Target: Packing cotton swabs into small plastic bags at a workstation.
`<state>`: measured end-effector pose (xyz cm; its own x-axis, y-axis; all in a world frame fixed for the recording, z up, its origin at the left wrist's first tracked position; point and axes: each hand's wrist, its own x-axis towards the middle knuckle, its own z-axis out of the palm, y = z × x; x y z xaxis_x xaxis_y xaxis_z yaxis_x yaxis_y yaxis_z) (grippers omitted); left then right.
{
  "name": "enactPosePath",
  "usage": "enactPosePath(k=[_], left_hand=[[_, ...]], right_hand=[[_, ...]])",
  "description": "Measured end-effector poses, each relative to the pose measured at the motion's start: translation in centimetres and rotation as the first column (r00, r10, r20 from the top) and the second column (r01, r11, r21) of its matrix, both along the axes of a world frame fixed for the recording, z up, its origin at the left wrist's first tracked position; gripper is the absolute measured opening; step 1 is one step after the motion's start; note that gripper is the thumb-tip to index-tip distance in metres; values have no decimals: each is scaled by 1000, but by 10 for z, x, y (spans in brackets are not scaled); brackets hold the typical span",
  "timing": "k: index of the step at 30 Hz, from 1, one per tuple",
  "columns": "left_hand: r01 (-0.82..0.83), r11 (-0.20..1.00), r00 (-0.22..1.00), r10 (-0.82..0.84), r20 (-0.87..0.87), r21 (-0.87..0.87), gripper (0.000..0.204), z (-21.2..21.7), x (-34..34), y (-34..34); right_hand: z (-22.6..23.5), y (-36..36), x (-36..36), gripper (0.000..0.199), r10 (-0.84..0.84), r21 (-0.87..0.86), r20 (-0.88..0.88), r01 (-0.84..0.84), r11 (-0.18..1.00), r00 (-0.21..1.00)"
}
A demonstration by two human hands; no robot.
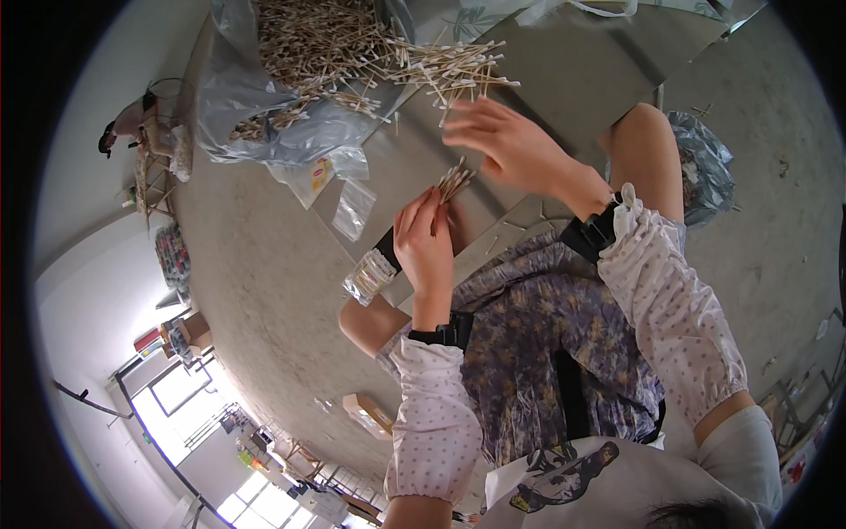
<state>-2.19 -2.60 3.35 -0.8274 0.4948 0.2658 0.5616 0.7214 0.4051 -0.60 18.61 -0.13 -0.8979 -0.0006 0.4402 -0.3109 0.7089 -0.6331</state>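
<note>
A small bundle of cotton swabs (pixel 456 179) stands up out of my left hand (pixel 426 231), whose fingers are closed around the sticks. To the right and a little farther off, my right hand (pixel 511 145) hovers over the table (pixel 414 154), its fingers stretched out and nothing visible in them. Just beyond those fingertips lies a loose spread of cotton swabs (pixel 458 69). It runs leftward into a large heap of swabs (pixel 322 40) on a grey plastic sheet (pixel 233 97). Clear small bags (pixel 354 210) lie flat at the table's left edge.
A filled clear packet of swabs (pixel 370 276) sits near my left knee. Beside my right knee is a grey plastic bag (pixel 705 167) on the floor. A few stray swabs (pixel 514 227) lie by the table's near edge. An open cardboard box (pixel 367 414) rests at lower left.
</note>
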Motion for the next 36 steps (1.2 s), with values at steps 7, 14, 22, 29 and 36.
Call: enactPosePath(k=[7,14,22,29,36], left_hand=[[-4,1000,1000,4,20,17,24,-2,-3,1],[1,1000,1000,-1,17,13,11,-4,-7,-7],[26,999,1000,-26,-1,29,11,-6,-2,-13],[72,997,995,-75,-64,-40,17,-7,3,-5],[43,990,999,-42,17,-135,57,-4,12,15]], right_hand=[[0,-11,7,18,47,20,11,-47,999,999],[4,-1,5,6,-36,66,62,32,997,997],[3,5,2,5,-300,112,18,297,948,954],[-1,-24,3,13,-96,69,25,94,993,995],[0,-13,1,15,-178,-166,11,177,970,984]])
